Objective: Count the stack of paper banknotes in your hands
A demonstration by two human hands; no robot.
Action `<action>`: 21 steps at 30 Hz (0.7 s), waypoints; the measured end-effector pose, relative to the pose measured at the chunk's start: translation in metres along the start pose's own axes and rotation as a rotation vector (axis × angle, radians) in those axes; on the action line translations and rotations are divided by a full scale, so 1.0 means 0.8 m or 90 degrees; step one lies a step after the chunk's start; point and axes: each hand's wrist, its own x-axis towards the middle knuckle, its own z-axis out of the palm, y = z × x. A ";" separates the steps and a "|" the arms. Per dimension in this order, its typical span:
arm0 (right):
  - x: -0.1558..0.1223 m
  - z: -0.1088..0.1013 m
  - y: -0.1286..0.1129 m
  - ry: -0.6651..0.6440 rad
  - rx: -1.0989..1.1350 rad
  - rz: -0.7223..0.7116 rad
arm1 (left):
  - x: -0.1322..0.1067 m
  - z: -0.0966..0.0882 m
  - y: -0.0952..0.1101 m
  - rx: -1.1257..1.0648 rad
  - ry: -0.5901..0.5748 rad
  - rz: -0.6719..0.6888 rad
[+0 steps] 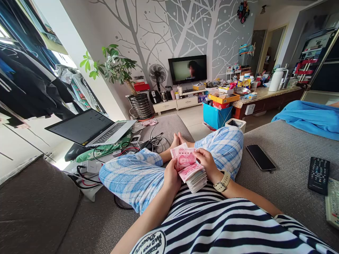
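Note:
A thick stack of pink banknotes is bent over in front of my striped shirt, its lower ends fanned towards me. My left hand is closed round the left side of the stack, thumb on top. At the upper edge my right hand pinches the corner of a top banknote that shows a portrait and the number 100. This note stands raised above the fold of the stack. A pale watch sits on my right wrist. The fingers beneath the stack are hidden.
Left of my crossed legs, an open laptop rests on a green cloth among tangled cables. On the sofa to my right lie a phone, a black remote control and a pale remote. Ahead stands a small bin.

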 end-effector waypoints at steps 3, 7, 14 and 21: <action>-0.001 0.000 -0.001 0.000 -0.004 0.004 | -0.002 0.001 0.001 0.004 -0.003 0.007; -0.002 -0.001 0.001 0.003 -0.018 0.003 | -0.002 0.000 0.000 0.011 -0.010 0.017; 0.001 -0.002 0.013 0.010 0.006 0.022 | 0.011 -0.017 -0.010 0.044 -0.069 0.048; 0.002 -0.002 0.019 0.019 0.034 0.061 | 0.013 -0.021 -0.010 0.070 -0.095 0.066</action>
